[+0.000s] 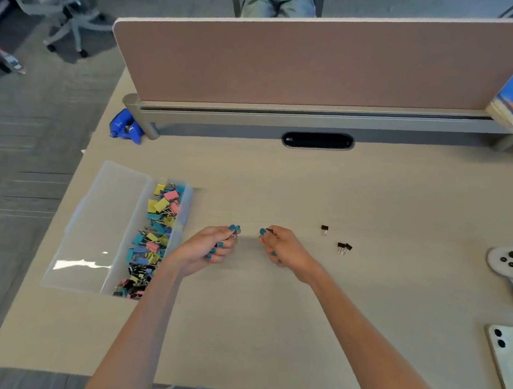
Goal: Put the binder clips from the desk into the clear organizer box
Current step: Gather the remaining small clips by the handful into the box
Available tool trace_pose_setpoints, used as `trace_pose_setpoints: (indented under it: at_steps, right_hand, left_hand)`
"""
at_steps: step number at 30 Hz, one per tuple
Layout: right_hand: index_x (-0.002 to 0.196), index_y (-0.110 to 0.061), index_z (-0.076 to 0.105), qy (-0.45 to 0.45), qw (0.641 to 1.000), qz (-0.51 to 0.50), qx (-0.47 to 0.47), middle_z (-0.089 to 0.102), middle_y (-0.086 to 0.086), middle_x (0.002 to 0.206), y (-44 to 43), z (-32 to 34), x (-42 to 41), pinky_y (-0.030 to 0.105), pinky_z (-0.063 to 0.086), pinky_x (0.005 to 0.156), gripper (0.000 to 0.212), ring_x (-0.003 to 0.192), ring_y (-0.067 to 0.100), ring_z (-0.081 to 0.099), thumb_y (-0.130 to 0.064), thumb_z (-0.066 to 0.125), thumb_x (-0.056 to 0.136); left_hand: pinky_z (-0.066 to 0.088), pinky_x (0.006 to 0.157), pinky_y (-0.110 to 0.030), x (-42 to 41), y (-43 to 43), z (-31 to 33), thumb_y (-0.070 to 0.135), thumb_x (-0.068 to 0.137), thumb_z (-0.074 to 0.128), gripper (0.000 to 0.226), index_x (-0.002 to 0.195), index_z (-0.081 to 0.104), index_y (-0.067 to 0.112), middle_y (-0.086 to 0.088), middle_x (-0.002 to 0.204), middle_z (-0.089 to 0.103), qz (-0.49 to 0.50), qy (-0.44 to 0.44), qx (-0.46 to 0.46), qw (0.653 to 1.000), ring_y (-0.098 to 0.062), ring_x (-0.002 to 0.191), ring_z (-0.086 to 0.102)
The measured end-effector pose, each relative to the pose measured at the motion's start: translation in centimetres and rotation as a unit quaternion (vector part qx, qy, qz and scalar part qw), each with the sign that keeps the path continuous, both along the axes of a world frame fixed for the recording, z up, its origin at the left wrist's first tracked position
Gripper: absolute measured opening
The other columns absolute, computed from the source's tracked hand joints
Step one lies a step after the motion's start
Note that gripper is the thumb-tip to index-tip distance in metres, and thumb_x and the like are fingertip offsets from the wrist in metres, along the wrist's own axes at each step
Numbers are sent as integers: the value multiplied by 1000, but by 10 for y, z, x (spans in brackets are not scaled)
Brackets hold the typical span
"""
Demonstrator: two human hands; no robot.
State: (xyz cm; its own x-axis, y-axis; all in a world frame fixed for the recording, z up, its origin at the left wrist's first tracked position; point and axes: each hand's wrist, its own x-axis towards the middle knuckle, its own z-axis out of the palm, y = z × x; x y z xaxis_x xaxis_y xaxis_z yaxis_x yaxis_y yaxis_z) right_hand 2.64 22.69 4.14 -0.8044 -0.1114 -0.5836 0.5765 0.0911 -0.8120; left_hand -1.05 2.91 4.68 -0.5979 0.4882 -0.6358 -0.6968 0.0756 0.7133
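Note:
The clear organizer box lies open on the left of the desk, its right tray holding several colored binder clips. My left hand hovers just right of the box, fingers curled round a small clip with silver handles showing at the fingertips. My right hand is close beside it and pinches a small black binder clip. On the desk to the right lie one black clip and a pair of black clips.
A pink divider panel stands along the desk's back edge, with a blue object at its left foot. A white controller and a white phone lie at the right edge. A person sits behind the divider.

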Motion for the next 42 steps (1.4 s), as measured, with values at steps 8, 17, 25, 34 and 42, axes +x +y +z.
trace_pose_setpoints:
  at_steps: [8, 17, 25, 34, 42]
  right_hand:
    - [81, -14, 46, -29, 998, -1, -48, 31, -2, 58, -98, 17, -4, 17, 17, 37, 24, 39, 6, 24, -23, 37, 102]
    - [90, -8, 48, 13, 988, 118, 98, 45, 4, 65, -192, 17, 0, 22, 31, 45, 19, 52, 14, 38, -19, 39, 102]
    - [134, -11, 43, 143, 849, 321, 395, 61, 20, 113, -245, 8, 2, 35, 39, 70, 36, 99, 37, 58, -23, 40, 100]
    - [122, -12, 49, 178, 773, 362, 491, 62, 15, 112, -254, -2, 11, 34, 38, 68, 28, 98, 36, 60, -26, 43, 99]
    - [118, -17, 57, 149, 816, 331, 450, 62, 10, 115, -253, 1, 8, 33, 43, 76, 26, 101, 31, 60, -28, 53, 95]
  left_hand:
    - [16, 39, -14, -7, -89, 24, 18, 104, 38, 19, 85, 40, 15, 4, 64, 32, -39, 17, -47, 998, -5, 48, 23]
    - [18, 40, -17, -8, -184, 27, 17, 102, 40, 14, 92, 49, 19, 1, 61, 38, -189, 61, -234, 952, -9, 48, 24]
    - [32, 47, -23, -3, -214, 5, 4, 95, 44, 28, 70, 49, 14, 0, 47, 47, -224, 183, -344, 893, -10, 39, 40]
    - [44, 67, -32, 18, -215, -7, 24, 96, 51, 16, 102, 65, 21, -4, 89, 70, -241, 362, -437, 788, -24, 82, 68]
    - [46, 64, -30, 18, -222, -8, 25, 95, 54, 20, 103, 73, 25, -1, 84, 73, -241, 386, -450, 768, -18, 70, 62]
